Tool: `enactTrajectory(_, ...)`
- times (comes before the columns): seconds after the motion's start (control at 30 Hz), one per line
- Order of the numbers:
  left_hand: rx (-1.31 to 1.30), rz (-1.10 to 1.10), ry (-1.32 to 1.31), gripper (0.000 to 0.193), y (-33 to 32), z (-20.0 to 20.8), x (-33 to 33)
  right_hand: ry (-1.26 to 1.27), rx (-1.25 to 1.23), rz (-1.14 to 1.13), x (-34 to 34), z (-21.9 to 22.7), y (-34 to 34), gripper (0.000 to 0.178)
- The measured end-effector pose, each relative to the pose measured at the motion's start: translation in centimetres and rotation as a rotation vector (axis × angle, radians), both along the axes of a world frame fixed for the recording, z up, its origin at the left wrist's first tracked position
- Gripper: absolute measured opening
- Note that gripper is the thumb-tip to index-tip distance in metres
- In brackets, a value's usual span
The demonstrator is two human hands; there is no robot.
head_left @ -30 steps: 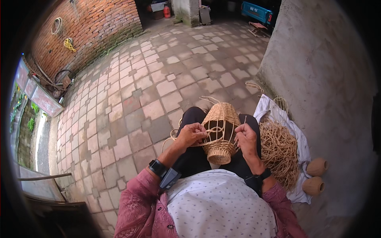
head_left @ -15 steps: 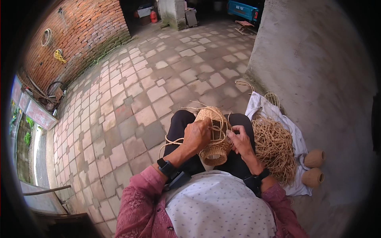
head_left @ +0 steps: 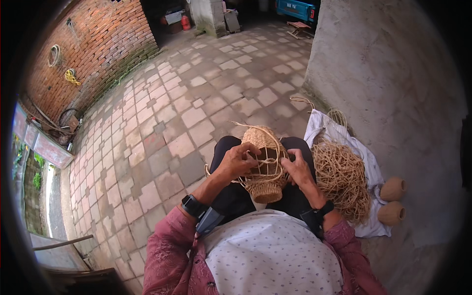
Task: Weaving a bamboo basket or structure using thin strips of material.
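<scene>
A paved yard serves as a spot for handcraft, with a woven basket [head_left: 264, 191] on a seated person's lap and a heap of straw-coloured cord [head_left: 339, 177] alongside. Worn paving blocks [head_left: 142, 147] stretch between a red-brick wall [head_left: 98, 34], hung with a pale coil [head_left: 58, 55] and a yellow coil [head_left: 71, 76], and a rough grey wall [head_left: 388, 73]. Beyond, near a square pillar [head_left: 206, 14], a shadowed bay shelters a red container [head_left: 185, 22] and what appears to be a blue vehicle's tail [head_left: 295, 8]. Greenery [head_left: 37, 179] and daylight edge the left.
</scene>
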State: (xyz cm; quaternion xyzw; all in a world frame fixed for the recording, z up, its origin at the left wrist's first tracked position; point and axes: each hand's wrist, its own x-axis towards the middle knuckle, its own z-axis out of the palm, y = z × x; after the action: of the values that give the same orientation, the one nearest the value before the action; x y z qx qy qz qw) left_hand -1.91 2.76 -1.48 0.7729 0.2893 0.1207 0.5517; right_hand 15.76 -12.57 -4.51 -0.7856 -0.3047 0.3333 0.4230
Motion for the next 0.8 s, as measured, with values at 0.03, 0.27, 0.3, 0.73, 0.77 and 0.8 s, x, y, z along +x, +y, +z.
enactTrajectory(0.03,-0.093,0.025,-0.063,0.019,0.1,-0.2,-0.3,-0.005,-0.009,0.002,-0.1,0.1,0.0,0.065)
enactTrajectory(0.27,0.746,0.424,-0.018,0.024,6.4,-2.6,-8.1,0.015,0.041,-0.011,0.0,0.1,-0.2,0.061)
enactTrajectory(0.3,0.792,0.482,0.011,0.026,8.7,-3.9,-11.0,0.004,0.035,-0.022,-0.1,0.2,-0.2,0.061)
enactTrajectory(0.73,-0.162,0.769,-0.335,0.023,13.3,-1.1,-27.4,-0.039,0.016,-0.018,1.2,-0.7,-0.5,0.062)
enactTrajectory(0.77,-0.211,0.575,-0.37,0.019,11.5,-1.3,-22.4,0.003,-0.011,0.001,0.8,0.2,-0.3,0.063)
enactTrajectory(0.8,-0.241,0.416,-0.295,0.018,8.8,-0.4,-17.7,0.046,-0.038,0.022,0.6,0.6,-0.2,0.063)
